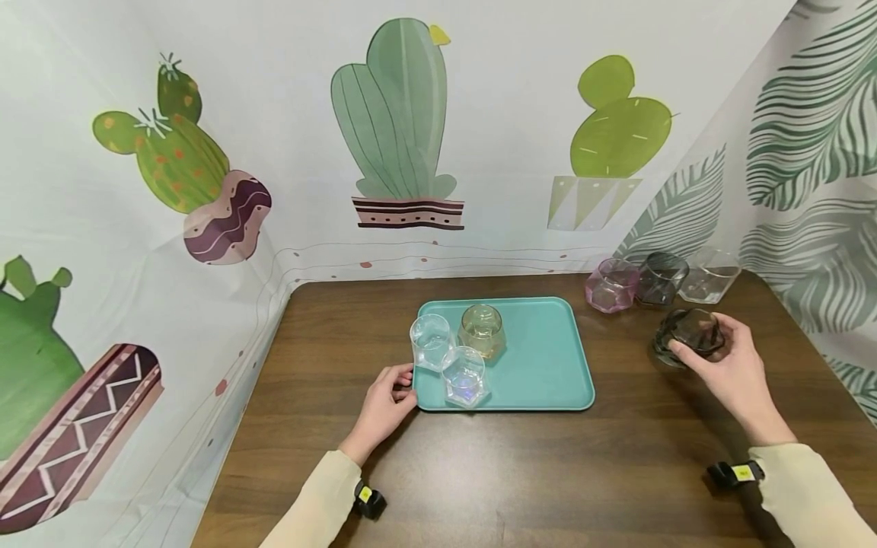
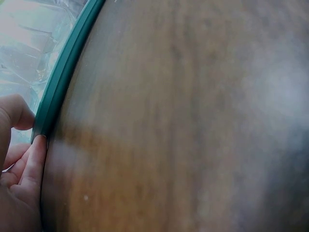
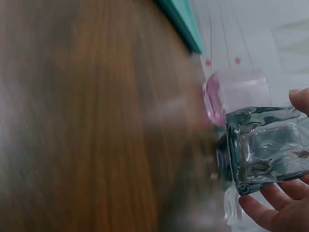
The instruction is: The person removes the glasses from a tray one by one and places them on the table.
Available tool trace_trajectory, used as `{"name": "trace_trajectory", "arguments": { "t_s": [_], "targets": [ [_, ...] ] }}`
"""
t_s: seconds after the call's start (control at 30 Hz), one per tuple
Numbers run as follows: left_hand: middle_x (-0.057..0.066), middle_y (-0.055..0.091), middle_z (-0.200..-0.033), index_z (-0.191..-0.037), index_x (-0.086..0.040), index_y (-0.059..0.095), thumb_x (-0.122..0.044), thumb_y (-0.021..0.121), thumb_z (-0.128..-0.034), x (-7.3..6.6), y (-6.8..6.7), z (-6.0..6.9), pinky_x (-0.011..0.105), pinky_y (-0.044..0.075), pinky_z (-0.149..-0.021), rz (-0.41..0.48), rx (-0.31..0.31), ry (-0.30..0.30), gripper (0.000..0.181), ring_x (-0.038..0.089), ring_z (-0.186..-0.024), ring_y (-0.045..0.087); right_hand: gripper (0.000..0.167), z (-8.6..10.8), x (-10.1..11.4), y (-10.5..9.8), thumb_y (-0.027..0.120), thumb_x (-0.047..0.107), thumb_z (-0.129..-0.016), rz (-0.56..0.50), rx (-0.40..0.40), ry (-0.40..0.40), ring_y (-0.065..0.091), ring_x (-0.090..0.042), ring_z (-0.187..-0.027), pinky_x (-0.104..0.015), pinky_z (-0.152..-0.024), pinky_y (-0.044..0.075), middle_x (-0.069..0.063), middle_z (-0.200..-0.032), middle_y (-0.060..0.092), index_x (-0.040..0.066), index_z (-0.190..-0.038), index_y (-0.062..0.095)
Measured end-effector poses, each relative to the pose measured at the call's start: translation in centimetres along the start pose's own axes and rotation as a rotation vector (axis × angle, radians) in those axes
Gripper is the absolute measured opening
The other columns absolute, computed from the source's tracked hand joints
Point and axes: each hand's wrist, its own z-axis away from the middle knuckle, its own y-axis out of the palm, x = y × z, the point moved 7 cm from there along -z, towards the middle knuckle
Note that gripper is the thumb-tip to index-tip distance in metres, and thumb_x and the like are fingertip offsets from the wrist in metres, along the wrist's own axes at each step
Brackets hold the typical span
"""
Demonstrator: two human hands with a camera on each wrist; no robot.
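Note:
My right hand [image 1: 743, 373] holds a dark grey drinking glass [image 1: 692, 332] between thumb and fingers, at the right of the table. In the right wrist view the glass [image 3: 265, 145] has thick faceted walls and nothing visible inside. At the left edge of the teal tray [image 1: 541, 358], my left hand [image 1: 384, 399] grips the rim, with curled fingers against it in the left wrist view. On the tray stand an amber glass [image 1: 482, 331] and two clear glasses, one [image 1: 430, 342] behind the other [image 1: 466, 378], which has an iridescent sheen.
Along the back right of the wooden table [image 1: 479, 479] stand a pink glass [image 1: 612, 285], another dark grey glass [image 1: 661, 278] and a clear glass [image 1: 710, 275]. A cactus-print cloth [image 1: 507, 137] hangs behind the table and down its left side.

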Motion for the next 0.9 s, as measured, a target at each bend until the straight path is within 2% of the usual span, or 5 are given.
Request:
{"name": "trace_trajectory", "arguments": {
  "t_s": [0.4, 0.57, 0.7, 0.8, 0.9],
  "targets": [
    [0.013, 0.062, -0.114, -0.133, 0.0, 0.064, 0.006, 0.066, -0.0862, 0.0, 0.0, -0.1, 0.03, 0.062, -0.088, -0.01, 0.002, -0.008, 0.048, 0.025, -0.105, 0.062, 0.089, -2.6, -3.5, -2.3, 0.074, 0.036, -0.094, 0.096, -0.003, 0.078, 0.042, 0.006, -0.081, -0.012, -0.064, 0.036, 0.002, -0.117, 0.048, -0.005, -0.157, 0.027],
    [0.013, 0.062, -0.114, -0.134, 0.0, 0.064, 0.006, 0.066, -0.0862, 0.1, 0.1, -0.1, 0.03, 0.062, -0.088, -0.016, 0.004, -0.009, 0.048, 0.025, -0.105, 0.062, 0.088, -3.7, -4.8, -3.2, 0.074, 0.036, -0.094, 0.119, -0.01, 0.091, 0.041, 0.008, -0.079, -0.013, -0.063, 0.036, -0.002, -0.114, 0.049, -0.006, -0.156, 0.028],
    [0.013, 0.062, -0.114, -0.134, 0.001, 0.063, 0.005, 0.066, -0.0862, 0.1, 0.1, -0.1, 0.031, 0.062, -0.088, -0.017, 0.003, -0.007, 0.048, 0.025, -0.105, 0.062, 0.086, -4.4, -5.4, -3.6, 0.073, 0.037, -0.094, 0.117, -0.016, 0.108, 0.04, 0.007, -0.078, -0.015, -0.064, 0.036, 0.001, -0.111, 0.047, -0.007, -0.154, 0.03],
    [0.013, 0.062, -0.114, -0.134, 0.001, 0.063, 0.006, 0.066, -0.0862, 0.1, 0.1, -0.1, 0.031, 0.062, -0.088, -0.013, 0.004, -0.004, 0.048, 0.026, -0.105, 0.062, 0.088, -4.7, -5.8, -3.8, 0.073, 0.039, -0.094, 0.12, -0.023, 0.144, 0.043, -0.002, -0.084, -0.02, -0.069, 0.036, -0.004, -0.112, 0.047, -0.007, -0.154, 0.028],
    [0.013, 0.062, -0.114, -0.133, 0.0, 0.064, 0.006, 0.066, -0.0864, 0.1, 0.1, -0.1, 0.031, 0.062, -0.088, -0.01, 0.004, -0.003, 0.047, 0.025, -0.104, 0.062, 0.093, -5.0, -6.1, -3.9, 0.07, 0.041, -0.095, 0.125, -0.019, 0.183, 0.05, -0.025, -0.104, -0.036, -0.085, 0.042, -0.022, -0.128, 0.047, -0.008, -0.157, 0.022]
  ]
}}
